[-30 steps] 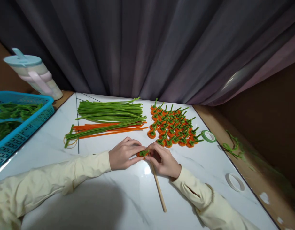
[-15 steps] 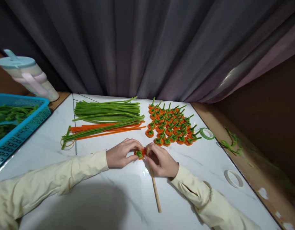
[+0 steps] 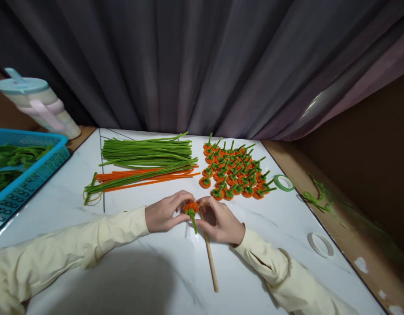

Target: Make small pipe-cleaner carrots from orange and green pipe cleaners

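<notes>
The left hand (image 3: pixel 165 213) has its thumb and fingers nearly closed, pinching a small orange piece (image 3: pixel 190 207) of fuzzy stems between their tips; its green stalk (image 3: pixel 194 225) points down toward the wearer, just past the left thumb. Close on the other side of that piece, the right hand (image 3: pixel 223 221) is curled, a gap standing between thumb and forefinger, their tips right beside the orange (whether they press on it, I cannot tell). The upper end of a wooden stick (image 3: pixel 211 262) shows in that gap and the rest slants below the right fingers; whether they grip it is unclear. Beyond the right fingers sit many finished-looking orange-and-green pieces (image 3: pixel 233 178), with a roll of green tape (image 3: pixel 288 189) farther right. Beyond the left fingers lie green stems (image 3: pixel 147 152), and nearer to them, orange stems (image 3: pixel 156 178) partly under a few green ones. Well left of the fingers stands a blue basket (image 3: pixel 54 155).
</notes>
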Available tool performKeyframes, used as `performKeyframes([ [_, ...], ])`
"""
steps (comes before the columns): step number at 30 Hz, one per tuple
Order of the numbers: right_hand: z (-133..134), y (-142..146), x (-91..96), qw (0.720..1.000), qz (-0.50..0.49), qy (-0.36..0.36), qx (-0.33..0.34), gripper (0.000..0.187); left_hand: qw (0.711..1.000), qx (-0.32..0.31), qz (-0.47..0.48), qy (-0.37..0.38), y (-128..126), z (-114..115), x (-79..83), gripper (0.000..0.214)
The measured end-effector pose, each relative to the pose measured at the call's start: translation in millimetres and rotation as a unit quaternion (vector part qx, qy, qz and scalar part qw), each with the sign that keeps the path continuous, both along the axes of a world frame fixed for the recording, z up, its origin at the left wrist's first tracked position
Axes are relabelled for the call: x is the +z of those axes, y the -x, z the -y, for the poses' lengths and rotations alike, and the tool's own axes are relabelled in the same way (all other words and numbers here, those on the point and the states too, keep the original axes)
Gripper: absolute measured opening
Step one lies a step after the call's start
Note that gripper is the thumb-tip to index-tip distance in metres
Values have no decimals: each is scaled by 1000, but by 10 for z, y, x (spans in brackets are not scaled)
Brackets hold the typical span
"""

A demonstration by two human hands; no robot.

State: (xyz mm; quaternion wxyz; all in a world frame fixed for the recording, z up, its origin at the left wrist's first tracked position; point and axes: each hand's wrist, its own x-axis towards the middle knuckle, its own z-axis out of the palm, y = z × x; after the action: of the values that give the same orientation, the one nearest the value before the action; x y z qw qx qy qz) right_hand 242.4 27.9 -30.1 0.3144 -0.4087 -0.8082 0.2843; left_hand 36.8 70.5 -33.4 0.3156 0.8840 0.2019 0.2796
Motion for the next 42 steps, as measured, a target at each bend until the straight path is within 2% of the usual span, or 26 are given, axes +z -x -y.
performKeyframes([
  [5,12,19,-17,999,-39,36,5,21,1000,0,-3,-8,0,-13,-10,34],
  [9,19,34,-22,996,-73,49,-10,21,999,3,-24,-28,4,-27,-15,38],
  [12,20,52,-21,988,-124,86,-29,19,999,12,-18,-40,7,-31,-22,39],
  [15,25,72,-15,980,-163,107,-42,22,999,29,-12,-36,12,-25,-26,34],
  [21,42,88,-10,977,-180,108,-34,24,998,53,0,-16,8,-3,-9,25],
  [23,43,93,-17,971,-201,125,-33,24,998,50,2,31,-5,-14,3,25],
  [25,41,97,-22,963,-223,146,-35,24,993,32,13,116,-22,-36,14,29],
  [28,36,97,-16,954,-248,163,-33,25,964,6,45,262,-42,-79,27,33],
  [30,34,89,-9,952,-256,165,-23,28,943,9,58,328,-50,-101,37,31],
  [36,34,65,-22,946,-285,157,-18,28,900,19,78,428,-66,-111,67,29],
  [39,43,65,-13,962,-240,125,-28,27,881,20,93,462,-77,-99,71,33],
  [42,48,67,9,982,-169,75,-28,41,862,17,107,495,-83,-86,79,38],
])
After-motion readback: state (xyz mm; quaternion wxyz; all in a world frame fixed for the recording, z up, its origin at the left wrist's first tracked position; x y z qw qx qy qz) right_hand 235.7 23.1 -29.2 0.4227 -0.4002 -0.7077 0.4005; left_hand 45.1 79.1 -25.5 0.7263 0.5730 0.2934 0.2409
